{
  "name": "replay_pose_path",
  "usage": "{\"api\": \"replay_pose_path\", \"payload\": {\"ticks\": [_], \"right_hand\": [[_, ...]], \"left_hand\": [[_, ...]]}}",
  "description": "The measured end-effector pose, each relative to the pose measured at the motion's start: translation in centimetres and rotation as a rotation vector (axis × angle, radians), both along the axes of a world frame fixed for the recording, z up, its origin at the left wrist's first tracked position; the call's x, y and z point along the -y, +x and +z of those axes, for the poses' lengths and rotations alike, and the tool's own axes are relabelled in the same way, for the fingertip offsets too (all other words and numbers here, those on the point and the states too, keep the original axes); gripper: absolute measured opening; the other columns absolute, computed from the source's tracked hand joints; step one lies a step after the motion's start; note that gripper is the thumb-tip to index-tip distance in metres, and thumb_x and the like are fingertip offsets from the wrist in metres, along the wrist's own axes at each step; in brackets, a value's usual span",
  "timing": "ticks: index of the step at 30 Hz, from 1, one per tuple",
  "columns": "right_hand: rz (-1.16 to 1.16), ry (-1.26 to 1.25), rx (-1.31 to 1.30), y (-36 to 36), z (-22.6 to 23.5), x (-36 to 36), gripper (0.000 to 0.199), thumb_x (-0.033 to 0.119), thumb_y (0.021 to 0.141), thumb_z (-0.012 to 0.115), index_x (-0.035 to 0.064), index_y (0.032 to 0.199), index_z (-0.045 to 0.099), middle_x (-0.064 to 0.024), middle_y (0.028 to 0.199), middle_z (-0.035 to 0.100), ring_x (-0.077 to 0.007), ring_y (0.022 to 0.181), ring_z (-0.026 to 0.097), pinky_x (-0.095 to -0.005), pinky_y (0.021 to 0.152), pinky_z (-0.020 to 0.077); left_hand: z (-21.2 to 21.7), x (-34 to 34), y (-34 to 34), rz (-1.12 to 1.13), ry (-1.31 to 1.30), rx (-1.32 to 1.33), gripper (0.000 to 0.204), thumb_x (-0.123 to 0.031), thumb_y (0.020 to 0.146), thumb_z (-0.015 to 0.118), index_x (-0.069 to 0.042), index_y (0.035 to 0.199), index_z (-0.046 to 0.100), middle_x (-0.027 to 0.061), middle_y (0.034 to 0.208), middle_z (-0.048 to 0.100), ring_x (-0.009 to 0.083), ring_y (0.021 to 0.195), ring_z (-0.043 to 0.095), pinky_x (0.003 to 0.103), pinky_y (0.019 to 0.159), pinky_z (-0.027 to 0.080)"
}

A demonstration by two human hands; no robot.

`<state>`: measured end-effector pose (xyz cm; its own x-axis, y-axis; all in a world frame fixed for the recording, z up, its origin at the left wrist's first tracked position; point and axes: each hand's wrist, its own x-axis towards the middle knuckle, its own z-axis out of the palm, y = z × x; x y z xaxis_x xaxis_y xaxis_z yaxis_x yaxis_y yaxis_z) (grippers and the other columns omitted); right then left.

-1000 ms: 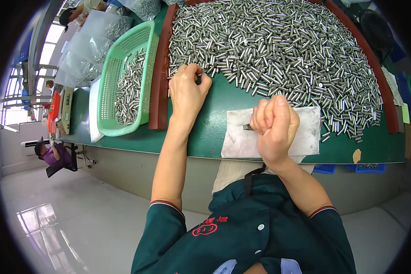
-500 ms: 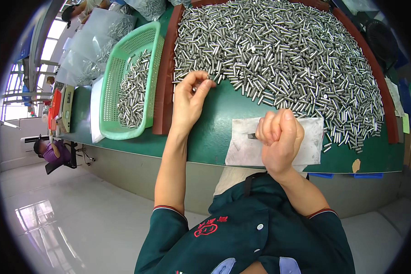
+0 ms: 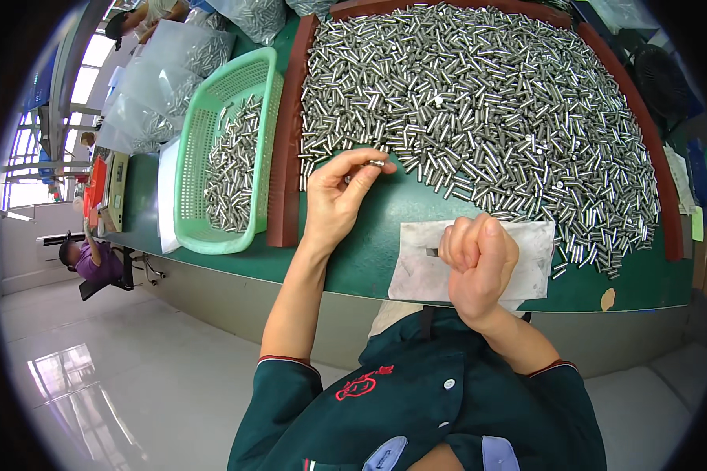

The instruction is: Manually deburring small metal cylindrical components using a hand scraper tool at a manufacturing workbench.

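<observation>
Left hand [image 3: 335,206] at the top of a forearm slanting toward one o'clock, and thumb and forefinger are pinched on a metal pin [image 3: 377,163]! The pin pile [image 3: 479,118] spreads at two o'clock from that hand, the green basket [image 3: 269,145] sits at ten. Right hand [image 3: 479,267]: a fist, fingers curled tight around a dark piece [image 3: 432,252] poking toward nine, above the white cloth [image 3: 410,276].
</observation>
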<state>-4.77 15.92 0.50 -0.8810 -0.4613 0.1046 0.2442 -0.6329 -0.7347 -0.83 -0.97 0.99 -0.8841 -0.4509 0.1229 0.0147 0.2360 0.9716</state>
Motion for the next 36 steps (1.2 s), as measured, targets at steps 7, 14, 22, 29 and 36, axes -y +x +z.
{"api": "replay_pose_path", "payload": {"ticks": [7,14,22,29,36], "right_hand": [[0.016,0.07,-0.142,0.2,0.0,-0.2,0.037,0.018,0.09,0.029,0.0073,0.055,0.029,-0.0008,0.047,0.029,-0.008,0.043,0.022,-0.0241,0.041,0.021],[0.029,0.079,-0.213,0.3,0.0,-0.3,0.036,0.015,0.089,0.029,0.006,0.055,0.03,-0.0007,0.048,0.03,-0.0088,0.043,0.024,-0.0247,0.041,0.0222],[0.061,0.111,-0.259,0.2,0.4,-0.4,0.034,0.014,0.089,0.029,0.0055,0.055,0.032,-0.0012,0.049,0.03,-0.0095,0.044,0.026,-0.0251,0.042,0.0233],[0.059,0.099,-0.23,0.3,0.0,-0.3,0.034,0.015,0.089,0.028,0.0067,0.055,0.03,-0.0014,0.049,0.03,-0.0094,0.044,0.024,-0.0251,0.042,0.023],[-0.019,0.0,-0.12,0.5,-0.2,0.0,0.035,0.012,0.087,0.032,0.0041,0.053,0.032,-0.0018,0.047,0.032,-0.0094,0.042,0.029,-0.0245,0.039,0.0223]], "left_hand": [[-0.4,0.2,-0.4,-0.017,0.095,0.021,0.013,0.0,0.081,0.049,0.001,0.091,0.057,0.0077,0.087,0.06,0.0115,0.079,0.055,0.021,0.07,0.042],[-1.0,0.8,-0.3,0.025,0.065,0.065,0.012,-0.006,0.082,0.051,-0.001,0.09,0.058,0.004,0.082,0.06,0.003,0.064,0.046,0.016,0.052,0.034],[-1.2,1.3,0.1,-0.008,0.279,0.05,0.017,-0.009,0.085,0.045,0.002,0.095,0.055,0.0079,0.078,0.059,0.0019,0.049,0.034,0.016,0.044,0.028],[-0.5,2.3,0.5,-0.102,0.83,0.049,0.024,-0.014,0.086,0.043,0.006,0.099,0.051,0.0147,0.079,0.059,0.0016,0.043,0.028,0.014,0.039,0.024],[-0.6,2.4,0.7,-0.128,0.964,0.075,0.03,-0.012,0.086,0.04,0.01,0.107,0.044,0.0176,0.084,0.058,0.0017,0.044,0.028,0.014,0.039,0.024]]}}
